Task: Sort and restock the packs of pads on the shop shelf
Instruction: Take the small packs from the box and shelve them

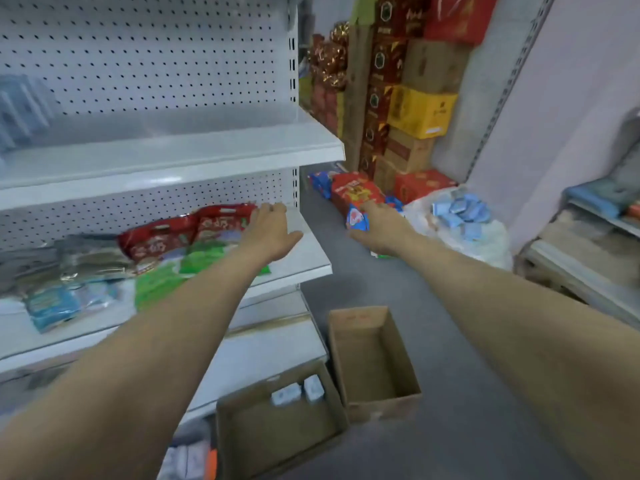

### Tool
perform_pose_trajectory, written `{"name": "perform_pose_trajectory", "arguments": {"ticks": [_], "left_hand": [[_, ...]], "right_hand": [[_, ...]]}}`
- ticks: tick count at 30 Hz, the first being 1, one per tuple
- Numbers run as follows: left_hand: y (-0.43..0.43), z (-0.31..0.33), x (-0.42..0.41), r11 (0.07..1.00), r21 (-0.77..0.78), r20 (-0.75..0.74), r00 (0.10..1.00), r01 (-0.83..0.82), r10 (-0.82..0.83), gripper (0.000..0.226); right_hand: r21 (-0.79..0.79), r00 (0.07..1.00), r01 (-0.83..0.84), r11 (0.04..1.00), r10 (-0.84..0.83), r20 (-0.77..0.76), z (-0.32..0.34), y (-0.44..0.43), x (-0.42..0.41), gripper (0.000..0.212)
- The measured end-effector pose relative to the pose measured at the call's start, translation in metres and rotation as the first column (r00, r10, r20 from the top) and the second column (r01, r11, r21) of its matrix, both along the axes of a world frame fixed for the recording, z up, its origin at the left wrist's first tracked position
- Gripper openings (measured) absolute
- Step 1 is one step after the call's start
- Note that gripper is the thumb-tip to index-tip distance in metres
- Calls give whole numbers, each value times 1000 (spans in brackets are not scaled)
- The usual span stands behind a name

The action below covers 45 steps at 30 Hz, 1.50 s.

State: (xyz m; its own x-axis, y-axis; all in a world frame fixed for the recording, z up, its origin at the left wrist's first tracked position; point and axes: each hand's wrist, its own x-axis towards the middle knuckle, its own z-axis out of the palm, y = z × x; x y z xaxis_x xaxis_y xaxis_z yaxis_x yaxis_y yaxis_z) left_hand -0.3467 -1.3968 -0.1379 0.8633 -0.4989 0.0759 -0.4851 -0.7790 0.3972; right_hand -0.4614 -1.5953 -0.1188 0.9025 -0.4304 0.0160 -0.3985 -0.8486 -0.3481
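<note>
Right hand (381, 226): fingers curled round a small blue pack (356, 220), out over the floor, right of the shelf (311, 251) and just beside the bag (485, 244) of light-blue packs (460, 209). Left hand (273, 233): palm down, fingers straight and close together, over the bare right end of the middle shelf, just right of the red packs (180, 233). Whether it touches the board, cannot tell. Green packs (162, 275) lie nearer; more packs further left are too blurred to read

Step in hand, I'd say: bring the blue pack across to the shelf. Grip it round the middle so it can't slip, swing it left clear of the shelf's front edge, then lower it flat onto the bare spot under your left hand, edges square to the front. Use the left hand to hold the red packs back from that gap. Don't mix it in with red or green. Near box (242, 445) has two packs (298, 393) waiting
</note>
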Motion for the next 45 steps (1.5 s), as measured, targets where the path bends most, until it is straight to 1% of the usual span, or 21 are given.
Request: {"name": "perform_pose_trajectory", "arguments": {"ticks": [4,6,8,12,14,15,18,20,21,23,24,26,29,32,34,37,39,43,45], "left_hand": [[5,-69,26,996,86,-114,993,21,-11,66],[10,-105,37,993,114,-162,987,36,-17,64],[15,-143,45,989,137,-221,975,55,-24,62],[26,-232,47,977,205,-352,936,55,21,61],[34,-288,42,973,226,-400,915,53,43,60],[36,-319,38,974,225,-419,906,40,60,59],[45,-414,26,970,243,-485,867,7,115,58],[51,-479,16,967,253,-525,844,28,113,60],[55,-515,11,966,255,-536,837,34,112,66],[65,-593,5,973,230,-547,828,5,125,76],[67,-623,3,973,230,-555,821,-2,133,74],[68,-663,-1,970,240,-566,809,-22,159,64],[66,-725,0,968,208,-555,799,-138,233,63],[62,-787,6,970,123,-531,812,-210,243,63],[59,-823,14,973,66,-521,824,-220,221,63],[54,-866,27,979,0,-514,840,-203,174,65],[51,-889,33,979,-30,-529,834,-202,156,72],[48,-916,31,972,-36,-538,824,-230,176,85],[47,-924,29,975,-11,-505,843,-220,185,86]], "right_hand": [[71,989,-11,997,21,-144,-62,-1,29,62],[120,978,-15,993,40,-204,-100,2,44,59],[161,961,-32,986,74,-265,-143,6,57,54],[247,922,-23,969,116,-368,-249,14,70,55],[289,882,-37,957,167,-441,-310,17,71,53],[322,872,-28,946,181,-456,-345,17,70,49],[341,846,-9,940,189,-499,-431,20,63,37],[355,829,-6,935,203,-521,-487,23,56,34],[368,826,-8,930,213,-522,-515,24,53,36],[376,812,9,927,212,-544,-573,25,49,51],[377,809,27,926,202,-553,-599,27,48,58],[409,815,62,910,190,-547,-654,31,49,62],[440,831,104,892,166,-531,-732,34,56,67],[397,869,98,913,115,-481,-793,35,67,75],[364,891,80,928,97,-443,-826,35,74,79],[348,914,40,937,107,-392,-863,34,82,84],[352,927,37,935,99,-361,-883,34,85,90],[315,949,28,949,74,-308,-903,39,86,97],[280,946,28,960,65,-316,-906,43,85,93]]}}
